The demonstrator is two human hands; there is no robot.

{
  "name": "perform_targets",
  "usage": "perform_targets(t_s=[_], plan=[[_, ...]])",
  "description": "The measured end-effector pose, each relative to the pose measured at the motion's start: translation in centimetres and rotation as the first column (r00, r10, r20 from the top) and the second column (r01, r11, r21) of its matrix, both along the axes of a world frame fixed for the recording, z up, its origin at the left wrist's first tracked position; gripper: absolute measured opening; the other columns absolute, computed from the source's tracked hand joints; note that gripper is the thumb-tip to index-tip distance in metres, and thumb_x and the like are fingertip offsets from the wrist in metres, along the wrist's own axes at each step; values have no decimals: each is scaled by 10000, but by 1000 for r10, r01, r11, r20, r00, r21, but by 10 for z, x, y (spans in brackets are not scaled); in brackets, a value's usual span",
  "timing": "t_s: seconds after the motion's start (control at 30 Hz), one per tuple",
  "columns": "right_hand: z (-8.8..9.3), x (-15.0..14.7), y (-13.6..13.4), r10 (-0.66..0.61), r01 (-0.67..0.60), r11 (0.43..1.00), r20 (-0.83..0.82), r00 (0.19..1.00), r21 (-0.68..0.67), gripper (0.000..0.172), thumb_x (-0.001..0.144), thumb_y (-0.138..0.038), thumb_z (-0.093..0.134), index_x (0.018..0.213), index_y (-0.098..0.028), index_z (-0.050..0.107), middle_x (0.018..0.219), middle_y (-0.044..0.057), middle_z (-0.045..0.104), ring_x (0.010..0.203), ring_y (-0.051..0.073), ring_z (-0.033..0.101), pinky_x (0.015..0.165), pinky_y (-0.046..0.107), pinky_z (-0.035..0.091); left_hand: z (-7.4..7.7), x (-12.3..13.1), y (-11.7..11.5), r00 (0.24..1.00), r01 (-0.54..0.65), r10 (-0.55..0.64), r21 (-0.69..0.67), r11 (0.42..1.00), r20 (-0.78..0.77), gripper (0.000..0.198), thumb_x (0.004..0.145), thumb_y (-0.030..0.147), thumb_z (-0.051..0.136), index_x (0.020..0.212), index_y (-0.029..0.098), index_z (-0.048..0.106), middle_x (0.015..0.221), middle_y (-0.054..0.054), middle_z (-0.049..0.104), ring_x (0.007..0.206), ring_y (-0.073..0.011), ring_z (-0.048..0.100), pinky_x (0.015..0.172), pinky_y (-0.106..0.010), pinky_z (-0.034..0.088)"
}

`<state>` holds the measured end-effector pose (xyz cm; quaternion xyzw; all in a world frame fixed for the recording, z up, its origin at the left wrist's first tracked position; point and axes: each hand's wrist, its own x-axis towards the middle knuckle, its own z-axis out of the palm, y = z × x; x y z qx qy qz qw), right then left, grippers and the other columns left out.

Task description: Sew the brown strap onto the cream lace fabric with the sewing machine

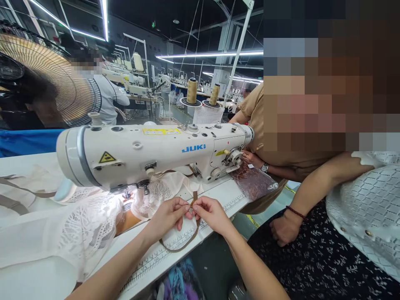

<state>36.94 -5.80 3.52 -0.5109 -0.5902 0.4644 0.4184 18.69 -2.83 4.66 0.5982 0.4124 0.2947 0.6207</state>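
My left hand (168,216) and my right hand (214,214) meet over the table's front edge, thumbs and fingertips pinched together on a narrow brown strap (183,249). The strap hangs from my fingers in a loop over the printed ruler (156,257), and a short end stands up behind them. Whatever small piece sits between the fingertips is too hidden to name. Just behind my hands is a white sewing machine (162,152), its lamp lit at the needle area. Pale lace fabric (84,225) lies under and to the left of the machine.
A packed clear plastic bag (256,181) lies at the table's right end, beside a co-worker's hand. Another person in a white textured top (359,208) is close on my right. A large fan (53,75) stands at left. Two thread cones (192,91) rise behind the machine.
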Motion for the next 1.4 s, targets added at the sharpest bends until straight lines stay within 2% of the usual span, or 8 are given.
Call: perform_targets(t_s=[0.53,0.73,0.83,0.93,1.03,1.2,1.3,1.4], plan=[[-11,1,1,-7,3,997,52,999,78,258,842,-444,635,817,-187,635,690,-11,640,611,110,552,600,226,433,-5,1,-3,999,32,-30,64,997,-41,614,698,793,620,846,200,563,746,-39,718,420,-111,514,497,-266,372],[-7,11,4,-24,25,997,-10,1000,67,397,807,-577,691,791,-188,618,688,-2,629,586,103,494,570,230,400,1,4,-13,986,-29,63,214,976,-152,583,829,743,456,1093,224,490,613,39,625,406,-161,463,500,-296,349],[-5,29,10,-135,136,988,-29,990,75,519,781,-691,690,857,-181,632,702,15,646,538,106,478,514,241,386,9,3,-20,972,-43,114,326,944,-203,491,869,650,438,1105,223,495,600,21,600,538,-217,536,614,-323,366],[-12,49,14,-368,365,920,-6,930,143,657,791,-751,649,1083,-162,633,748,34,681,522,122,503,488,257,395,18,0,-31,941,63,97,449,891,-324,369,919,549,404,1077,235,518,645,-15,615,613,-254,579,640,-331,341],[-26,58,14,-498,491,847,-16,867,205,652,818,-747,609,1101,-160,605,723,23,661,515,125,513,498,260,420,21,-9,-46,888,230,30,499,836,-459,255,960,458,386,985,260,545,593,-12,584,542,-247,555,581,-325,269],[-37,58,5,-557,473,777,103,824,416,405,948,-530,507,1033,-164,661,768,38,645,641,150,585,605,261,477,8,-40,-68,851,354,-33,526,774,-524,264,992,441,382,869,281,552,580,-14,607,497,-234,569,535,-331,259],[-34,57,2,-678,378,661,300,671,648,308,972,-327,458,1019,-163,715,908,72,650,756,163,612,718,276,489,-6,-68,-72,861,355,-71,493,794,-504,267,1011,472,411,935,311,610,685,-6,682,590,-228,648,581,-312,365],[-29,55,4,-719,305,667,481,501,680,230,965,-267,528,962,-182,741,939,64,638,803,167,618,691,259,447,-21,-91,-68,911,263,-39,507,821,-410,260,981,516,481,1007,338,669,753,-13,722,662,-241,685,622,-297,447]])
